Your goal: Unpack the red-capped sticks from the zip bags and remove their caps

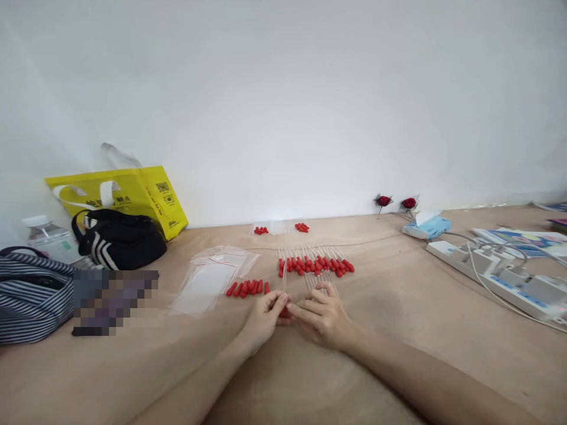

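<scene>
My left hand (270, 310) is pinching a clear tube (284, 278), its long axis pointing away from me, a red bulb (284, 315) sitting at the near end. My right hand (326, 317) is reaching leftward to that bulb, beside loose tubes (310, 283); whether it's gripping, I'm not telling for certain.

Bare left forearm (208, 369) and right forearm (425, 372) angle inward, hands nearly meeting. Left hand (264, 317) pinches, thumb against curled fingers. Right hand (326, 317), back upward, fingers bent and partly spread, reaches toward left thumb.
</scene>
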A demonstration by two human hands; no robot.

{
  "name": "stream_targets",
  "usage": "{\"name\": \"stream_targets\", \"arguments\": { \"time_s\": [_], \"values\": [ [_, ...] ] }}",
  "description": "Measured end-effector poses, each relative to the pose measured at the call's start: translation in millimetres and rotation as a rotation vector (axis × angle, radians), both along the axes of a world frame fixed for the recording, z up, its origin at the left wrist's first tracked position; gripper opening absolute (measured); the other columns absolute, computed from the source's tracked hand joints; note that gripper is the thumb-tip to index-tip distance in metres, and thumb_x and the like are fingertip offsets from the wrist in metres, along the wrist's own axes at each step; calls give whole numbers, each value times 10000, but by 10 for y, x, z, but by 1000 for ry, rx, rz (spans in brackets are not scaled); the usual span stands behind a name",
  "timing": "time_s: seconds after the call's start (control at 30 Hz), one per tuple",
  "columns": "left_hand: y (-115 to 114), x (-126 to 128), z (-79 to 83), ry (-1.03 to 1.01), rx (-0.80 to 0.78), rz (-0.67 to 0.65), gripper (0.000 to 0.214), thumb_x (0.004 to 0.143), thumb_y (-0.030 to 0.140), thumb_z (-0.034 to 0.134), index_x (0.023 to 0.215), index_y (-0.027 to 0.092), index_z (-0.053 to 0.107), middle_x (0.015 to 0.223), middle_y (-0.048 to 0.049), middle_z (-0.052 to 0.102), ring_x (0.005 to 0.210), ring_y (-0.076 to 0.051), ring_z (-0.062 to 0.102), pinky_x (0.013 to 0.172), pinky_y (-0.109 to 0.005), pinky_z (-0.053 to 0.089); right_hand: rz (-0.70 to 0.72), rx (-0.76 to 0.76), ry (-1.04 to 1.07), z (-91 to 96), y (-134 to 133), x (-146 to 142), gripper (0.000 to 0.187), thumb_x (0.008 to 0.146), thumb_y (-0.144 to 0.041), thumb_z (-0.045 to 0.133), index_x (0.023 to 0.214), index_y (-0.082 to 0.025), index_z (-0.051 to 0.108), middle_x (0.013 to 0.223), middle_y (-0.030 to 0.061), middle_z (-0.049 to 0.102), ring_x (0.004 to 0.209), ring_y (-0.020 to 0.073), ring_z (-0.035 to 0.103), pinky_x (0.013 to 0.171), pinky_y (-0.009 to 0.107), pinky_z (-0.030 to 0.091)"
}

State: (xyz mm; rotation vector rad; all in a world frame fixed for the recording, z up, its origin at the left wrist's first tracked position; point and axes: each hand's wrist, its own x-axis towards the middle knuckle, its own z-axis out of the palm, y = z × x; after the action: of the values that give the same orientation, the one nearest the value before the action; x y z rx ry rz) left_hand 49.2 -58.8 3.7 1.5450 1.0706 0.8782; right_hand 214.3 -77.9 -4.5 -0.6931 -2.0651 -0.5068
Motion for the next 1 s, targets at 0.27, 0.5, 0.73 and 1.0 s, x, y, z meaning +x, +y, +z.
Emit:
{"name": "stream_targets", "arguments": {
  "time_s": [0.27, 0.5, 0.73, 1.0],
  "values": [
    [55, -124, -36, 509, 699, -40, 193, 803, 296, 490, 868, 200, 645, 723, -14, 614, 647, -125, 565, 619, -227, 444, -162, -78, -15, -9, 72, 215, 272, 782, -324, 553, 1037, -230, 567, 1029, 51, 602, 986, 194, 471, 906, 415, 232],
    [-5, -85, -111, 482, 832, -73, 202, 831, 271, 467, 942, 201, 621, 763, -23, 599, 706, -123, 562, 661, -224, 446, -83, -151, 24, -106, 105, 141, 146, 821, -245, 499, 904, -263, 618, 584, -40, 561, 706, 116, 471, 894, 390, 217],
    [-13, -109, -106, 577, 862, -109, 267, 854, 303, 413, 760, 182, 632, 675, -25, 574, 647, -132, 534, 599, -233, 419, -79, -240, -11, -89, 25, 204, 155, 820, -241, 473, 791, -237, 625, 552, -36, 533, 671, 113, 439, 882, 389, 195],
    [-75, -97, -79, 628, 895, -122, 320, 872, 262, 364, 663, 166, 585, 640, -22, 532, 617, -124, 504, 562, -221, 389, -45, -257, 3, -78, 5, 221, 190, 824, -265, 457, 732, -225, 619, 519, -32, 506, 671, 119, 422, 860, 390, 196]
  ]
}}
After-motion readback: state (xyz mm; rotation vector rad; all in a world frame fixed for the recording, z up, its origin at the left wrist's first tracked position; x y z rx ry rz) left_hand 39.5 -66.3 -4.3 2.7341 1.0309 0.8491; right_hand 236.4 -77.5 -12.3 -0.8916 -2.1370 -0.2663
